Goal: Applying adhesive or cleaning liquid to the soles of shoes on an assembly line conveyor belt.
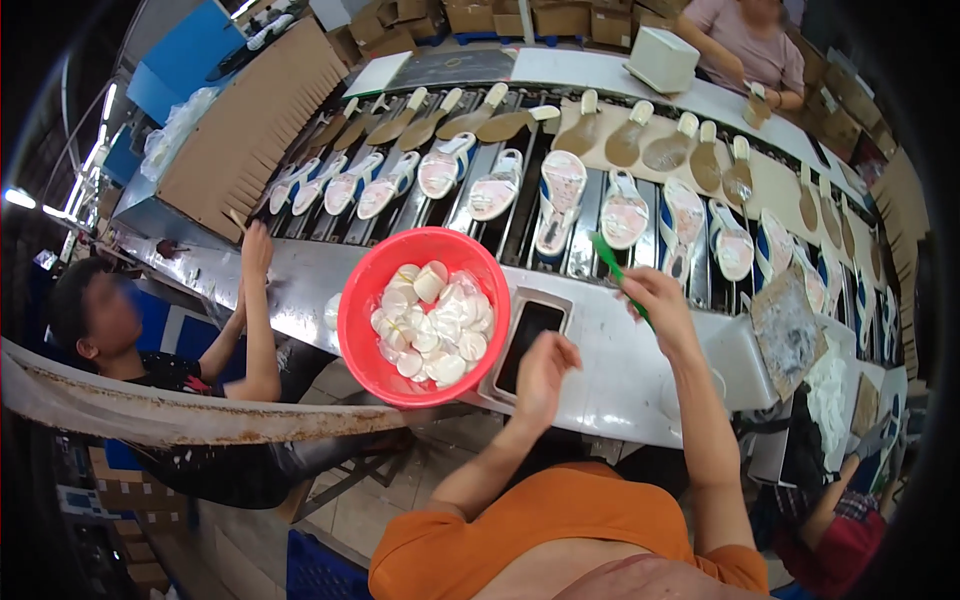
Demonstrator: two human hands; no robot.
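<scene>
My right hand [657,300] is closed around the handle of a green brush [607,256], which points up toward the conveyor. Just beyond the brush head lies a shoe bottom with pinkish-white patches [625,215], one of several blue-and-white sandals on the rollers. My left hand [545,375] is over the near edge of a shallow dark-bottomed tray [530,325], its fingers loosely bent and apart, with nothing seen in them. Left of the tray stands a red plastic basin [352,325] holding many round white pieces [428,325].
Brown soles [625,145] line the conveyor's [520,235] far side. A grey container with a stained board [790,330] stands right, beside crumpled white sheeting [828,395]. A co-worker's hand [256,248] reaches in at left; another person [745,50] works opposite. A rusty-edged bar [200,418] crosses lower left.
</scene>
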